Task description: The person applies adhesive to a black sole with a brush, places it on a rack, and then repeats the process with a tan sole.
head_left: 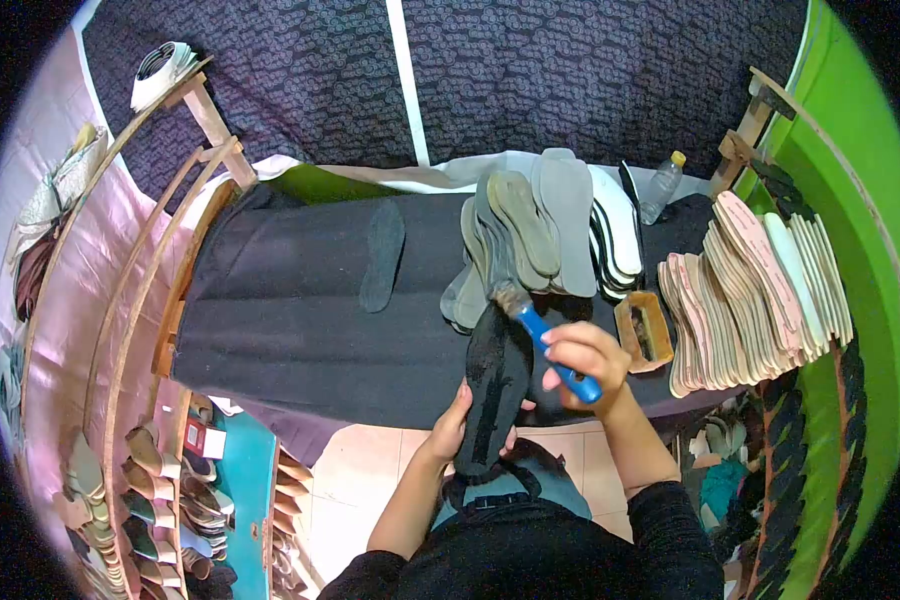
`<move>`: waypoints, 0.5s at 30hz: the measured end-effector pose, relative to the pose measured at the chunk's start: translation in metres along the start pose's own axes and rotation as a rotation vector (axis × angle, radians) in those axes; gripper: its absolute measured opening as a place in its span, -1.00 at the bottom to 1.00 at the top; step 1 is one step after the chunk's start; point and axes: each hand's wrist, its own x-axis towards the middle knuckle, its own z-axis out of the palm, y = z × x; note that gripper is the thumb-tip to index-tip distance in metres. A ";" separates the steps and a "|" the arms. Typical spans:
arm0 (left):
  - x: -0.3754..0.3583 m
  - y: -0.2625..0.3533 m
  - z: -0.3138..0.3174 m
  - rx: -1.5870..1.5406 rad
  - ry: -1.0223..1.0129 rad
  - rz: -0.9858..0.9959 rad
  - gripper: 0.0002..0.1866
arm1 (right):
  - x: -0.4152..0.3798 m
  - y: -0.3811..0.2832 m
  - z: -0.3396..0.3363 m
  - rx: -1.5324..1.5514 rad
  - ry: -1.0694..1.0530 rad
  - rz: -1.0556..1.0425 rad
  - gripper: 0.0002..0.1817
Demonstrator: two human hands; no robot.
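My left hand (457, 424) is closed around the lower half of a black insole (497, 385), held over the table's front edge. Part of the insole's surface looks darker and wet. My right hand (587, 366) grips the blue handle of a paintbrush (533, 322). Its bristles meet or hover just over the insole's upper end; contact is hard to judge. Just right of that hand stands a small open box-like container (645, 330), stained yellow-brown. Beyond the brush lie overlapping grey and olive insoles (520, 220). A single dark insole (382, 256) rests flat on the table further left.
A dark cloth covers the table (270, 290). Stacked pink and cream insoles (735, 290) fill its right end, with a plastic bottle (662, 188) behind. White insoles (615, 225) lie near the middle. Racks of shoe parts (155, 490) flank the lower left.
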 end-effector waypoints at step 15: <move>-0.006 0.001 0.001 -0.039 0.146 -0.023 -0.14 | -0.014 -0.008 -0.001 0.248 -0.251 -0.181 -0.78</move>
